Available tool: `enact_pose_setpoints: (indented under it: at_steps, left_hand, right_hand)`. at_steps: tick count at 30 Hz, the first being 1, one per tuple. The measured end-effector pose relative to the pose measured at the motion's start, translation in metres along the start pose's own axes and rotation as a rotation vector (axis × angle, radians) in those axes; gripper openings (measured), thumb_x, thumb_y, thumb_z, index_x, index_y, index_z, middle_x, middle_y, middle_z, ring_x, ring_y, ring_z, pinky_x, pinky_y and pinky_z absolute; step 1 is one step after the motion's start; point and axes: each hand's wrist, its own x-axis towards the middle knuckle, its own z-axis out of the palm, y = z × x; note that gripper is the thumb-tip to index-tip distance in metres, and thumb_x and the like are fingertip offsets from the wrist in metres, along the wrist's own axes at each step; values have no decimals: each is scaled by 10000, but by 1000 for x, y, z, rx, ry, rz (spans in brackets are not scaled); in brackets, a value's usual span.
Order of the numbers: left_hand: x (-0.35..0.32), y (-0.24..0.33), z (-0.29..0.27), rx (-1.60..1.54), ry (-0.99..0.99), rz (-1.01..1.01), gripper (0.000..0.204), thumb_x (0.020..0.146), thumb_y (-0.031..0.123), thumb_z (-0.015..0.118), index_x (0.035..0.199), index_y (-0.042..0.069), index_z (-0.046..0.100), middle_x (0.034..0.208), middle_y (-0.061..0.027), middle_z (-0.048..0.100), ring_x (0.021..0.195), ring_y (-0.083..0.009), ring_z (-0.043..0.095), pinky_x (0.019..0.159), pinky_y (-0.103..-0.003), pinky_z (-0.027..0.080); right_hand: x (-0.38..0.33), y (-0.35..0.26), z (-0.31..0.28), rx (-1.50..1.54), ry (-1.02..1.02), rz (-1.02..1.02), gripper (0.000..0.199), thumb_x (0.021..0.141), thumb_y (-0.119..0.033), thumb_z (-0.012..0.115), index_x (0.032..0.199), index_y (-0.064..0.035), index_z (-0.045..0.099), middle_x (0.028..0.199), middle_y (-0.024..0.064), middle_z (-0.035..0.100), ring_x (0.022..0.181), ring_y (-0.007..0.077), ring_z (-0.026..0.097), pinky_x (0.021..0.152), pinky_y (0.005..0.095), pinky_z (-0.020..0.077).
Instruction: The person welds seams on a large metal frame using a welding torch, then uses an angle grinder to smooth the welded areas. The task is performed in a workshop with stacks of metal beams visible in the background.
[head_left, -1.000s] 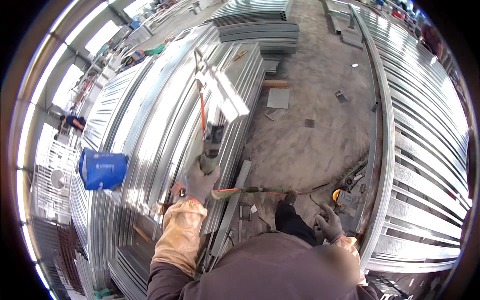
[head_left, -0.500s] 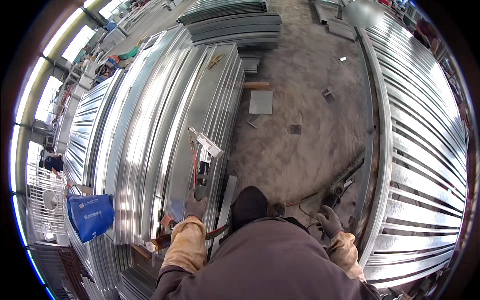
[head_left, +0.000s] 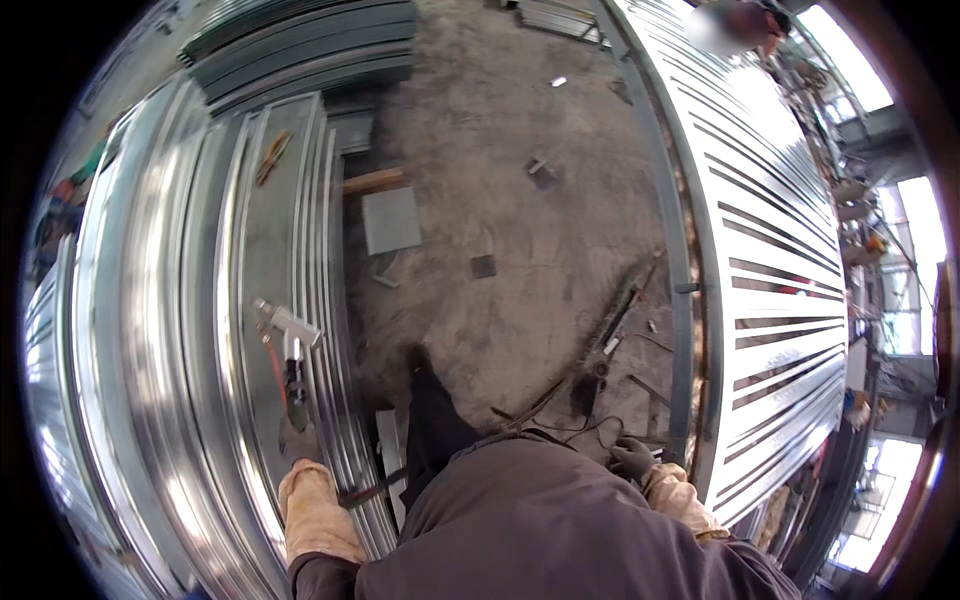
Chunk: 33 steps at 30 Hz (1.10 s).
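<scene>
My left hand [head_left: 297,443], in a dark grey glove and tan sleeve, is closed around the lower end of an air-gun-like hand tool [head_left: 292,326]. This tool has a silver block-shaped head, a dark grip and a thin orange hose. It is held over the long galvanized steel profiles [head_left: 262,225] stacked at my left. My right hand [head_left: 632,458], gloved the same way, hangs low on the right with fingers loosely apart and nothing visible in it. Near it on the floor lies a dark bar-like piece of equipment [head_left: 592,375] with cables.
At right stands a long rack of shiny metal slats [head_left: 785,330] with a steel edge rail [head_left: 682,290]. On the concrete floor lie a square metal plate [head_left: 391,221], a wooden block [head_left: 373,182] and small scraps. Beyond the rack, a person [head_left: 770,28] is partly visible.
My view has swung to the right, so the blue bag is out of sight. My left hand still holds the tool; my right hand remains low at my side.
</scene>
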Motion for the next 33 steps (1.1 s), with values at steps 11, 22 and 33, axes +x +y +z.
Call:
enact_pose_setpoints:
  at_steps: [11, 22, 33]
  left_hand:
    - [113, -48, 87, 331, -106, -137, 613, 781, 267, 688, 1350, 105, 530, 1301, -179, 580, 1204, -346, 542, 1008, -398, 434]
    - [81, 57, 65, 192, -69, -451, 955, 645, 385, 815, 1435, 46, 400, 1297, -223, 551, 1177, -349, 570, 977, -440, 477]
    - [32, 160, 105, 361, 42, -43, 733, 809, 227, 749, 1404, -11, 393, 1307, -242, 519, 1224, -384, 508, 1010, -481, 437]
  right_hand:
    - [18, -126, 85, -355, 123, -272, 548, 908, -345, 636, 1339, -24, 533, 1043, 140, 677, 922, 204, 663, 798, 321, 524]
    - [109, -109, 41, -4, 13, -187, 438, 884, -248, 663, 1269, -52, 588, 953, 122, 675, 752, 180, 645, 644, 342, 544]
    - [268, -48, 4, 184, 31, 155, 569, 913, -327, 624, 1392, -57, 477, 982, 126, 664, 652, 186, 638, 563, 334, 551]
